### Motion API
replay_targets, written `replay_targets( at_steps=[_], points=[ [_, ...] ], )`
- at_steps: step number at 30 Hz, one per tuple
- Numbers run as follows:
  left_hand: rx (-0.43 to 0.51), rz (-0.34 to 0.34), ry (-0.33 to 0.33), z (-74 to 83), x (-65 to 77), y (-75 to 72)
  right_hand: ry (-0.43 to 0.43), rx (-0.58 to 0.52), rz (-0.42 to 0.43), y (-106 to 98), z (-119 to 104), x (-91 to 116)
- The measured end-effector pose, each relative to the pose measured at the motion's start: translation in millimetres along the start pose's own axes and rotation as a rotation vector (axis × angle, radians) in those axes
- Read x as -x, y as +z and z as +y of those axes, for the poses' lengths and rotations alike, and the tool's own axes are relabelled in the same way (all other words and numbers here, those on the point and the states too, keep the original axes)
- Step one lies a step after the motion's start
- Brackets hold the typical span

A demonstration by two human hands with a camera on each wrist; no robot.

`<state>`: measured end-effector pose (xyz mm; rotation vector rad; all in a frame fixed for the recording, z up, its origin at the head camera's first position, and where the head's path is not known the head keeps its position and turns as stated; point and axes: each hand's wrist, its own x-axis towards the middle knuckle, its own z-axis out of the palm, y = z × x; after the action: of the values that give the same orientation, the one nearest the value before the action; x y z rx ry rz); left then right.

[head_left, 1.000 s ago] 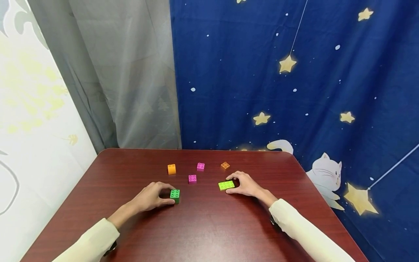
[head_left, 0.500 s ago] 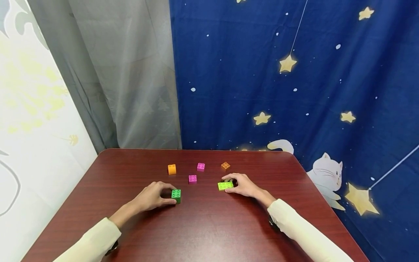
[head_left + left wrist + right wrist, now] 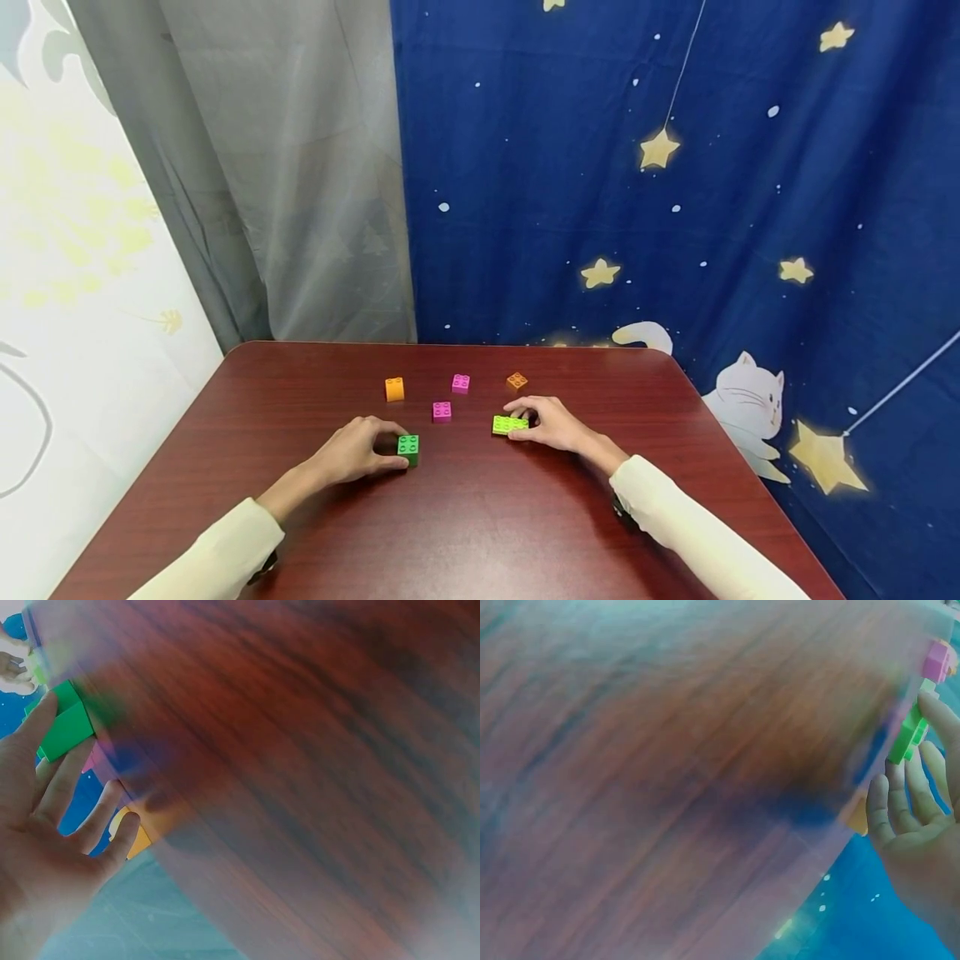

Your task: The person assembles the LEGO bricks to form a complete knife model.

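My left hand (image 3: 358, 450) pinches a green toy building brick (image 3: 408, 451) with four studs between thumb and fingers, low at the tabletop. In the left wrist view, the thumb lies along one side of this green brick (image 3: 69, 731) and the other fingers are spread. Across from it, my right hand (image 3: 557, 423) pinches a longer, flatter lime-green brick (image 3: 504, 424) by its right end, studs up. The thumb covers part of that lime brick (image 3: 906, 736) in the right wrist view. A short stretch of table separates the two held bricks.
Behind the hands lie two pink bricks, one nearer (image 3: 442, 412) and one farther (image 3: 461, 383). A yellow-orange brick (image 3: 394, 389) is at back left, a flat orange brick (image 3: 517, 381) at back right. Curtains (image 3: 525, 208) hang behind the reddish-brown table (image 3: 465, 525).
My left hand has slid slightly right with the green brick, and my right hand slightly left with the lime brick, narrowing the gap. The other bricks stay put.
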<state>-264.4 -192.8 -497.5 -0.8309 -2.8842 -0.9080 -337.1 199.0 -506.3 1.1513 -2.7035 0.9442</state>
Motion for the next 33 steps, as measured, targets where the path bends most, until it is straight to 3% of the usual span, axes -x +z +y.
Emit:
replay_targets(
  at_steps=[7, 23, 33],
  points=[
    [0.033, 0.004, -0.008, 1.0, -0.1, 1.0, 0.011, 0.016, -0.004, -1.4, -16.6, -10.4],
    [0.088, 0.006, -0.036, 0.0, -2.6, 3.9, -0.078, 0.041, -0.002, 0.5, -60.9, -37.5],
    [0.111, 0.018, -0.06, -2.2, -4.7, 6.3, -0.076, -0.043, -0.039, 10.2, -83.8, -54.6]
  ],
)
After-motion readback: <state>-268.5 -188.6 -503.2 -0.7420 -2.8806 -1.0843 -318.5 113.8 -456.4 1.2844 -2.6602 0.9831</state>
